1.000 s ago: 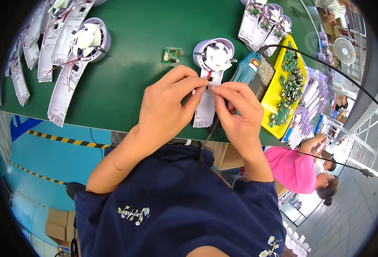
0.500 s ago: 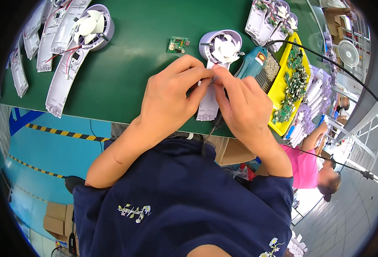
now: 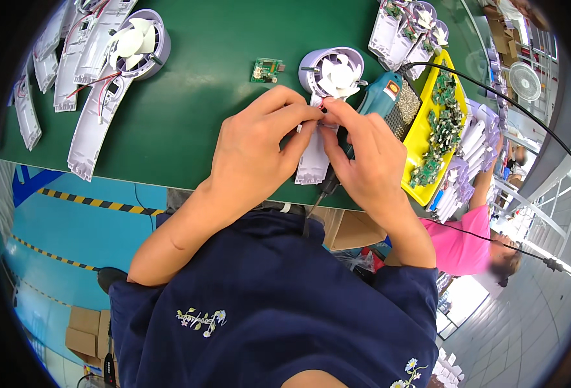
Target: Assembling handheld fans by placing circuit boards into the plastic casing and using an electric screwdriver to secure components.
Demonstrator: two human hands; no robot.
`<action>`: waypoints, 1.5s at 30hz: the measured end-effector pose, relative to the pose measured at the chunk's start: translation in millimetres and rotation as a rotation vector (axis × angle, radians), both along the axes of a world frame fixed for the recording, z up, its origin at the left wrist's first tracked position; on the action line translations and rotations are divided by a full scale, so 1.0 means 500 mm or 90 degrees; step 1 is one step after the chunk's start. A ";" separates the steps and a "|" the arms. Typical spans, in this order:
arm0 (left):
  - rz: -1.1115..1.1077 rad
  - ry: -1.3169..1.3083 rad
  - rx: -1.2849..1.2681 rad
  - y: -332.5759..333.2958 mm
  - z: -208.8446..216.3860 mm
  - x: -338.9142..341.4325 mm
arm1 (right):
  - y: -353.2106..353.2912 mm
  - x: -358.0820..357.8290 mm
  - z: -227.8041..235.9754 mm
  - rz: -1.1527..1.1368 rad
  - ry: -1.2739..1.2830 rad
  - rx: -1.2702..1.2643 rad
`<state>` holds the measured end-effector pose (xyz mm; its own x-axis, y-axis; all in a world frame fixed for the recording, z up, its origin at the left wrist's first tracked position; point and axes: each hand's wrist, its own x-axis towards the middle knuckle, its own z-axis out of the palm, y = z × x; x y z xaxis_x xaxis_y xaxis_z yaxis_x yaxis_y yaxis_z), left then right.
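Observation:
A hand-held fan shell (image 3: 311, 161) in pale lilac lies in front of me, its round head with white blades (image 3: 338, 75) pointing away. Over its handle, the fingertips of my left hand (image 3: 259, 145) and my right hand (image 3: 368, 152) meet in a pinch. Thin wires (image 3: 322, 108) with a bit of red show between them; a small white end (image 3: 299, 129) peeks out under my left fingers. The fingertips hide most of the wires. Beyond my left hand lies a small green circuit board (image 3: 267, 70).
Several fan shells (image 3: 98, 123) lie at the left, more (image 3: 405, 29) at the far right. A teal power tool (image 3: 381, 94) rests beside a yellow tray (image 3: 421, 139) of circuit boards. A black cable (image 3: 498, 97) crosses the right side. A person in pink (image 3: 463, 242) works at the right.
My right hand has shifted slightly left and its fingers have moved a little on the wires; red now shows there. The person in pink has stretched an arm farther forward.

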<state>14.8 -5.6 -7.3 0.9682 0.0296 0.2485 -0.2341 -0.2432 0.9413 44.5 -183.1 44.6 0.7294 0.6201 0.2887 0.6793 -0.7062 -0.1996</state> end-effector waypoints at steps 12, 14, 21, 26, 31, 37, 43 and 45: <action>0.005 0.058 -0.030 0.008 0.016 -0.013 | 0.005 -0.004 -0.001 0.058 0.024 -0.006; -0.008 0.041 -0.029 0.008 0.017 -0.005 | -0.003 0.008 -0.004 0.083 -0.005 0.008; 0.000 0.036 -0.060 -0.006 0.004 0.000 | -0.012 0.017 -0.012 0.089 -0.042 0.016; 0.004 0.033 -0.055 -0.002 0.001 -0.004 | -0.012 0.021 -0.008 0.128 -0.004 0.030; -0.001 0.023 -0.058 -0.002 -0.004 -0.006 | -0.023 0.022 -0.010 0.152 -0.010 -0.001; -0.008 0.032 -0.052 0.003 0.000 -0.003 | -0.009 0.014 0.009 0.074 0.087 0.064; -0.004 0.044 -0.052 -0.002 0.003 -0.004 | -0.015 0.014 0.025 -0.055 0.115 0.141; -0.004 0.042 -0.046 0.000 0.002 -0.005 | -0.010 0.023 0.022 -0.023 0.078 0.127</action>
